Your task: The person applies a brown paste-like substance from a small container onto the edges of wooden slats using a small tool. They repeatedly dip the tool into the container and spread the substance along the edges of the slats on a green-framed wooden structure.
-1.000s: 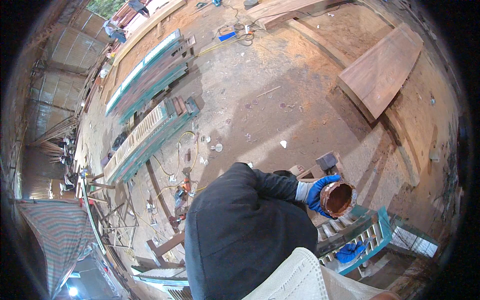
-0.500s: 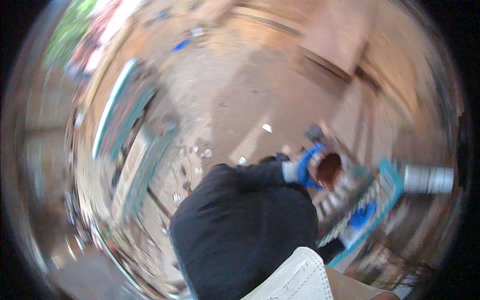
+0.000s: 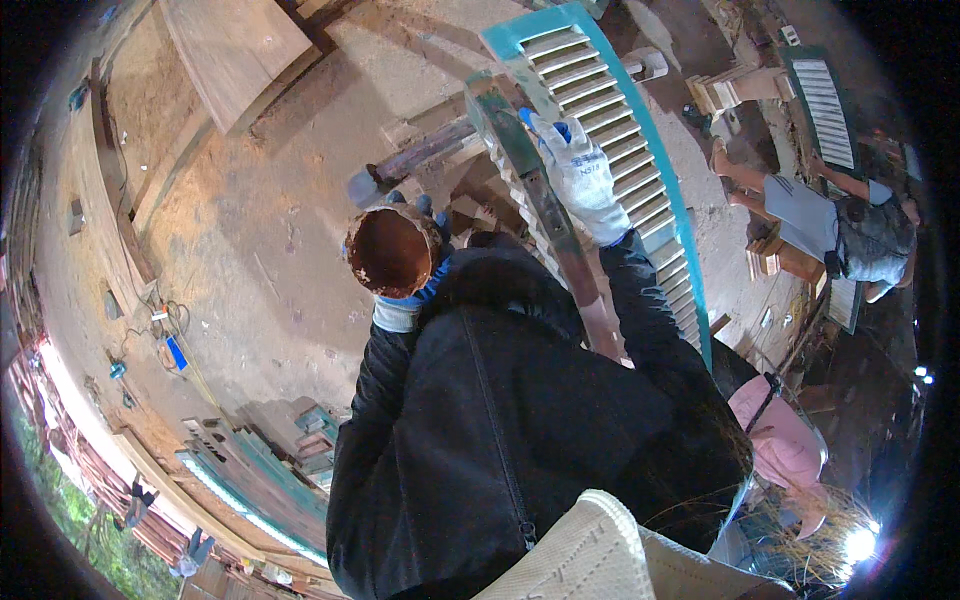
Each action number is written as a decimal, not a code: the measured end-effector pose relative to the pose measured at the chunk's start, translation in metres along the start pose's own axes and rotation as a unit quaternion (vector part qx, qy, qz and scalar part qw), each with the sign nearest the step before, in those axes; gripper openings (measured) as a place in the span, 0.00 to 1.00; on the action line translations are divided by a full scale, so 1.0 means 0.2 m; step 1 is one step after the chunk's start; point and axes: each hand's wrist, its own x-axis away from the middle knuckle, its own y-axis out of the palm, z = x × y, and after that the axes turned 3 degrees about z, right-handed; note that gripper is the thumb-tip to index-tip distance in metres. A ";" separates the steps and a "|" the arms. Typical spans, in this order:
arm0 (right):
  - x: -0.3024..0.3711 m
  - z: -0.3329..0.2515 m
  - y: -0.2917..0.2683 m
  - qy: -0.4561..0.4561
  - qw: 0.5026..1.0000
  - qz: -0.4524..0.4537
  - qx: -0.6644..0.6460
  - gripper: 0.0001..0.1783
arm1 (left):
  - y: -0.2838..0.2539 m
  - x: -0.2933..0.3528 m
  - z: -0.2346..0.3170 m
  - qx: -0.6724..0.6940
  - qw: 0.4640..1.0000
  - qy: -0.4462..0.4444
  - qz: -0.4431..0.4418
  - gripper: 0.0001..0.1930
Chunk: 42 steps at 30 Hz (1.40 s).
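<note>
My left hand [image 3: 425, 275], in a blue-and-white work glove, is closed around a round, open-topped bowl [image 3: 390, 252] with a rough rim and a reddish-brown inside. My right hand [image 3: 585, 180], in a similar glove, lies over a teal-framed louvered shutter [image 3: 657, 165] with pale slats. Its fingers look bent beside the dark, worn wooden rail [image 3: 545, 205] at the shutter's left; what they hold, if anything, is hard to make out. The shutter leans in front of me to the right, its lower part partly hidden by my right arm.
A wooden beam [image 3: 420, 158] lies beyond the bowl. A broad wooden panel [image 3: 240, 60] is at the far left. Stacked teal boards [image 3: 250, 475] lie at the lower left, near a cord with a blue item [image 3: 176, 352]. At right, a person [image 3: 850, 230] bends among timber pieces.
My view has swung to the right, bringing the shutter from the right side to the front. The bowl stays in my left hand. My right hand has come into view over the shutter.
</note>
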 end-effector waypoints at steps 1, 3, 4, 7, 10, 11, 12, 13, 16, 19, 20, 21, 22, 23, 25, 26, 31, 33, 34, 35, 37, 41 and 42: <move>0.01 0.00 0.02 -0.048 0.998 0.041 0.026 0.27 | 0.07 0.00 0.05 -0.199 0.980 0.018 -0.011 0.27; 0.01 0.02 0.05 -0.054 0.997 0.026 0.051 0.28 | 0.08 -0.01 0.05 -0.202 0.978 0.015 -0.042 0.27; 0.00 0.00 0.07 -0.062 0.996 0.020 0.057 0.28 | 0.05 0.00 0.05 -0.011 0.998 0.000 -0.056 0.27; -0.03 0.01 0.09 -0.124 0.987 0.064 0.077 0.31 | -0.04 -0.01 0.03 0.262 0.963 -0.056 0.014 0.26; -0.02 0.00 0.08 -0.132 0.983 -0.003 0.130 0.32 | -0.08 0.01 0.02 0.235 0.969 -0.066 0.042 0.26; -0.02 0.00 0.07 -0.127 0.983 -0.004 0.135 0.32 | -0.06 0.01 0.02 0.201 0.977 -0.062 0.033 0.27; -0.02 0.00 0.06 -0.122 0.983 -0.005 0.140 0.33 | -0.04 0.01 0.03 0.193 0.979 -0.063 0.023 0.27; -0.01 -0.01 0.04 -0.129 0.981 -0.002 0.147 0.32 | -0.02 0.01 0.04 0.184 0.981 -0.063 0.014 0.27; -0.01 -0.01 -0.01 -0.174 0.970 0.014 0.169 0.29 | -0.02 0.01 0.03 -0.147 0.988 -0.016 0.040 0.26; 0.01 0.00 0.02 -0.090 0.993 0.003 0.074 0.24 | -0.09 0.01 -0.02 -0.301 0.952 0.025 0.046 0.26; -0.01 -0.01 0.00 -0.076 0.995 0.002 0.061 0.23 | -0.12 0.01 -0.03 -0.212 0.977 0.011 0.039 0.26; -0.02 -0.03 -0.03 -0.083 0.993 0.005 0.078 0.22 | -0.15 0.02 -0.04 -0.120 0.992 -0.004 0.034 0.26; -0.03 -0.04 -0.05 -0.087 0.992 0.009 0.096 0.21 | -0.14 0.01 -0.03 0.063 0.997 -0.043 0.024 0.26; -0.03 -0.02 -0.03 -0.072 0.992 0.023 0.100 0.25 | -0.12 0.01 -0.02 0.101 0.993 -0.055 0.012 0.27; -0.05 -0.04 -0.03 -0.066 0.987 -0.001 0.144 0.28 | -0.08 0.00 -0.01 0.032 0.998 -0.053 -0.011 0.27; -0.05 -0.06 -0.03 -0.062 0.984 -0.015 0.166 0.29 | -0.06 0.00 -0.01 -0.042 0.998 -0.035 -0.016 0.27; 0.03 -0.03 0.01 -0.140 0.976 0.035 0.163 0.35 | 0.00 0.01 0.03 0.054 0.996 -0.057 -0.049 0.26; 0.03 0.00 0.01 -0.133 0.978 0.018 0.159 0.35 | 0.03 0.00 0.05 0.262 0.957 -0.101 -0.069 0.26; 0.01 -0.01 0.01 -0.125 0.978 0.022 0.164 0.35 | 0.04 0.00 0.04 0.343 0.931 -0.104 -0.071 0.26; -0.01 -0.03 0.01 -0.116 0.978 0.026 0.169 0.35 | 0.05 0.01 0.04 0.420 0.898 -0.106 -0.074 0.26; -0.04 -0.03 0.03 -0.116 0.977 0.039 0.173 0.34 | -0.03 0.02 0.02 -0.058 0.998 -0.025 -0.015 0.26; 0.02 -0.04 0.02 -0.133 0.975 -0.008 0.179 0.33 | 0.06 0.02 0.03 0.411 0.901 -0.110 -0.087 0.26; 0.01 -0.02 0.00 -0.133 0.977 0.003 0.166 0.32 | 0.10 0.01 0.06 0.510 0.850 -0.134 -0.003 0.29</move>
